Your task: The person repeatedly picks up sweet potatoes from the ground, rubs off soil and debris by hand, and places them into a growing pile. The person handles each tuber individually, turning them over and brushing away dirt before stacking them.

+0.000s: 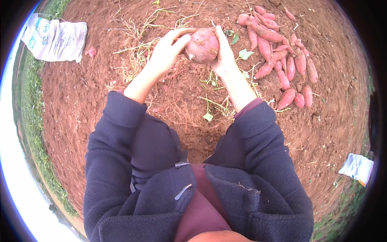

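Between my two hands I hold a large, round, soil-smeared pink sweet potato (202,45) above the dug ground. My left hand (167,54) cups its left side, fingers bent around it, and my right hand (221,54) grips its right side with the thumb up along the edge. Loose vines, leaves (245,54) and fine roots (181,101) lie on the soil around and below my hands. To the right of my right hand is a pile of several longer pink sweet potatoes (265,48).
Reddish soil (68,113) surrounds me, with grass (30,109) along the left edge. A white printed sack (60,40) lies at the upper left beside a small pink root (91,51). Another white sack (355,167) lies at the lower right. My dark-trousered knees are below my hands.
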### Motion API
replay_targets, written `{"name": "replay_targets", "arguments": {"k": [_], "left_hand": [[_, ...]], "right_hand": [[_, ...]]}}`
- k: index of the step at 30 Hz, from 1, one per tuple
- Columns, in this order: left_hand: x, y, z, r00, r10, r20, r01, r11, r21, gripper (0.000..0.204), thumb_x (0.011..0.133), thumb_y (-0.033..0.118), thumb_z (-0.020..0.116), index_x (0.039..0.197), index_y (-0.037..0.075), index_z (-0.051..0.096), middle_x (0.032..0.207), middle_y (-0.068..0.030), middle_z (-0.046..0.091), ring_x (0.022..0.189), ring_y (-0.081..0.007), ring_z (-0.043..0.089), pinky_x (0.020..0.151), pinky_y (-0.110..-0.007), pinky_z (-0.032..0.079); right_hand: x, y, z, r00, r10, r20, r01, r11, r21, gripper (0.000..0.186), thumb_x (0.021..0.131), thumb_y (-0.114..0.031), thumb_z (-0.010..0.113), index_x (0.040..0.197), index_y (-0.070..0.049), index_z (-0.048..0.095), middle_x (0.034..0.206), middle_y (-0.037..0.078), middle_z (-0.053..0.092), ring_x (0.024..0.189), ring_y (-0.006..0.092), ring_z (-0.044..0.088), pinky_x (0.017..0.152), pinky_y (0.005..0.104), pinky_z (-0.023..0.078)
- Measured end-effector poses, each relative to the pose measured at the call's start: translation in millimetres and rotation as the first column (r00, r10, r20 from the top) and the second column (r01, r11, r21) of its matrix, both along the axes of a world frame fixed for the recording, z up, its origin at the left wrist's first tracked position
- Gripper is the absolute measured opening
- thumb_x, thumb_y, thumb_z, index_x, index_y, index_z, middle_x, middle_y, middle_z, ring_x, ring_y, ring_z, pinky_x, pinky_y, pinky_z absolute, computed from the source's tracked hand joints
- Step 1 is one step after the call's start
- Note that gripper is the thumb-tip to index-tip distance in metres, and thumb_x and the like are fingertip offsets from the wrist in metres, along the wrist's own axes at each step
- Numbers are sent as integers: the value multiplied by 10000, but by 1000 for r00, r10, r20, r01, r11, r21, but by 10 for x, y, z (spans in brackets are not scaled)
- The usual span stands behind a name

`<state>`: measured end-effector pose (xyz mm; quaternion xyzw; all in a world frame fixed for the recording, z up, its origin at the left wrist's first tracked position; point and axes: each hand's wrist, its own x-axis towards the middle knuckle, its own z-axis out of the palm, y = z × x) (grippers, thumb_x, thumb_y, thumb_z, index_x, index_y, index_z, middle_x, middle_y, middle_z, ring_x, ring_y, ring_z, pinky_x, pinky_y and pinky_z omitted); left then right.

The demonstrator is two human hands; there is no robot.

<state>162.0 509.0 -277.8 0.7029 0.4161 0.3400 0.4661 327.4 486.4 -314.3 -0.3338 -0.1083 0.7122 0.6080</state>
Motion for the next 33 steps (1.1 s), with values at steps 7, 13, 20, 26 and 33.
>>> {"name": "replay_targets", "arguments": {"k": [7,13,20,26,33], "left_hand": [[13,-71,-18,972,71,-224,-27,981,194,498,880,349,617,1255,30,540,1180,-127,558,1068,-197,542,920,-332,441],[49,-90,-119,926,144,-348,34,889,456,461,864,339,644,1198,35,555,1072,-161,573,1024,-284,576,892,-378,454],[-77,79,-113,904,320,-285,-301,947,108,299,937,281,545,1063,20,620,954,-161,654,878,-254,641,779,-360,489],[91,-72,-103,951,123,-284,-11,930,366,506,855,388,637,1188,12,576,1071,-166,579,1018,-261,570,883,-360,457],[-32,96,-165,968,194,-157,-217,965,-149,340,943,291,538,1167,39,578,1183,-143,566,1050,-222,555,881,-353,452]], "right_hand": [[-48,4,-58,978,26,207,-30,999,18,521,913,-479,569,1185,-36,532,1114,103,626,1035,198,605,914,386,481],[-61,31,-168,938,20,346,-20,1000,-3,502,913,-461,577,1169,-29,554,1121,101,614,1016,187,594,950,381,443],[-126,-22,-48,947,51,316,-63,998,27,536,963,-512,449,1172,-31,561,1154,98,613,1086,175,578,986,372,437],[-95,-46,16,924,25,381,-40,999,30,489,1002,-453,385,1147,-30,582,1086,86,625,1025,151,567,944,311,427],[-126,-85,36,848,52,528,-116,989,89,478,1002,-434,403,1161,-19,579,1072,75,616,993,150,557,938,317,422]]}}
